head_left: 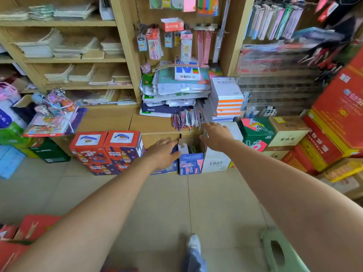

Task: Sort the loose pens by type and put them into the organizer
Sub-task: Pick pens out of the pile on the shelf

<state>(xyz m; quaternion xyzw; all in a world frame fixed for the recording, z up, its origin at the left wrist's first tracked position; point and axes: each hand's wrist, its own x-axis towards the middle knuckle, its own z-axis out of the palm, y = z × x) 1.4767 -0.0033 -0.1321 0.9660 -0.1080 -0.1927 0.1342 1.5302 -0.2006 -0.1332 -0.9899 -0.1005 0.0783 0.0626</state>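
At 12 o'clock on the worktop (155, 122), loose pens (186, 119) sit near the edge; your right hand (216, 136), grip unclear, could knock them off; left hand (163, 151) lies released.

Wooden shelves (74, 60) at the left hold stacks of notebooks (37, 48). Stationery packs (155, 42) hang on the board above the surface (110, 118). At its back edge lies a pile of paper packs (176, 89), with a stack of orange-edged pads (227, 99) just beside it. On the tiled floor (176, 203), red cartons (106, 150) stand against the surface's front. A green carton (257, 130) and a brown carton (288, 130) stand to the right, and a green plastic stool (282, 252) is at the bottom right.
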